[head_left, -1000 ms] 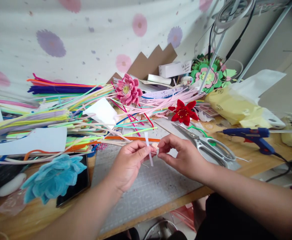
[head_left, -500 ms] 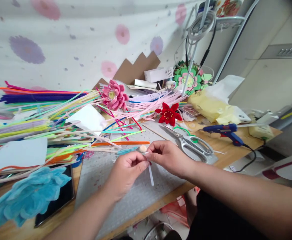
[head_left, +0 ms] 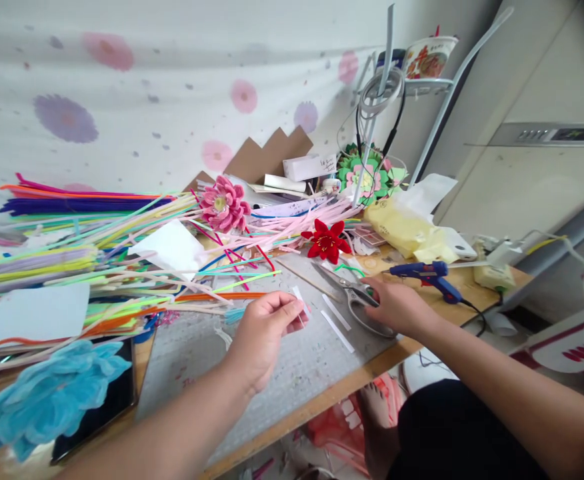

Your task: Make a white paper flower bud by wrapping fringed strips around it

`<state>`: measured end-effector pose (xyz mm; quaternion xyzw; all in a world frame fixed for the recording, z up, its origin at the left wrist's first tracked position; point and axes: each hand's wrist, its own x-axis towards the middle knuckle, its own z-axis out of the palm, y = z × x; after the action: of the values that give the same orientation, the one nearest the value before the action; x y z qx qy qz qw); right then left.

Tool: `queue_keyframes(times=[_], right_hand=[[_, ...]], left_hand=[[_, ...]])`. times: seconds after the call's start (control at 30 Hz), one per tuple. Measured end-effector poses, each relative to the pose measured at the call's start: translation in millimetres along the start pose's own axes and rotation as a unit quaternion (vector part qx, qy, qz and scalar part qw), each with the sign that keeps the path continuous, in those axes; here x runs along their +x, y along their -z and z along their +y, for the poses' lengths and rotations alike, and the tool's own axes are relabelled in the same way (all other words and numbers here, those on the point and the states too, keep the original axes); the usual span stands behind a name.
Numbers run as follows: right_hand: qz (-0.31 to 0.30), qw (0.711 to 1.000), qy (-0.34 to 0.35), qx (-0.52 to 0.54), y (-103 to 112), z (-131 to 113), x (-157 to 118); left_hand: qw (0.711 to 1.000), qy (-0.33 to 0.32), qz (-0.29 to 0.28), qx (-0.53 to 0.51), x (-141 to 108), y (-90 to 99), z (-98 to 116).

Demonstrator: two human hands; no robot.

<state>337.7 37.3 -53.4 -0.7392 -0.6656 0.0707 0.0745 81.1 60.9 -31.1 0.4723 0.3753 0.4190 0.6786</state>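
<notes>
At the far left, a blue fuzzy-petalled flower (head_left: 47, 393) lay partly over a dark flat panel (head_left: 106, 403); its petals were assembled, and this piece was judged complete or nearly so. Behind it, bundled chenille stems (head_left: 89, 206) formed unused stock. A pink layered flower (head_left: 225, 204), also apparently assembled, rested among the stems.

Over the grey cutting mat (head_left: 187, 400), the left hand (head_left: 269, 327) was closed in a pinch between thumb and forefinger, gripping a narrow white strip (head_left: 297, 294). The strip was clear of the mat; its lower portion was partly hidden by the fingers, so any attachment there could not be confirmed.

Farther right, a red flower (head_left: 327, 241) stood apparently finished behind the mat. Two white strips (head_left: 338, 332) lay loose on the mat, side by side and apart; they were judged cut but not applied.

Beside them lay metal scissors (head_left: 357, 308). The right hand (head_left: 397, 303) was at their handles, fingers curled; whether it gripped them could not be determined. At the far right, a blue glue gun (head_left: 429, 273) lay untouched on the wooden table (head_left: 509, 277).
</notes>
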Motion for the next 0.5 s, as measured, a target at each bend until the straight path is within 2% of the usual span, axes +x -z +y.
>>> queue_keyframes(times=[0.07,0.13,0.17,0.2,0.27,0.33,0.43,0.5], right_hand=[[0.015,0.999,-0.018,0.028,6,-5,-6],[0.005,0.987,-0.026,0.157,13,-13,-17],[-0.014,0.966,-0.028,0.255,16,-20,-24],[-0.041,0.932,-0.029,0.358,18,-27,-32],[-0.087,0.872,-0.027,0.481,20,-42,-46],[-0.127,0.849,0.006,0.513,19,-56,-58],[-0.206,0.841,0.066,0.496,14,-69,-65],[-0.236,0.836,0.092,0.486,11,-75,-65]], left_hand=[[1.0,-0.015,0.01,-0.005,-1,-0.2,-3],[1.0,-0.025,0.013,-0.009,-2,2.7,-6],[0.999,-0.03,0.013,-0.01,-3,4.7,-7],[0.999,-0.035,0.015,-0.009,-4,6.7,-8],[0.999,-0.048,0.022,-0.007,-5,10.0,-9],[0.997,-0.063,0.031,-0.006,-5,11.8,-9],[0.996,-0.072,0.046,-0.006,-5,12.9,-9],[0.996,-0.072,0.062,-0.005,-4,13.2,-8]])
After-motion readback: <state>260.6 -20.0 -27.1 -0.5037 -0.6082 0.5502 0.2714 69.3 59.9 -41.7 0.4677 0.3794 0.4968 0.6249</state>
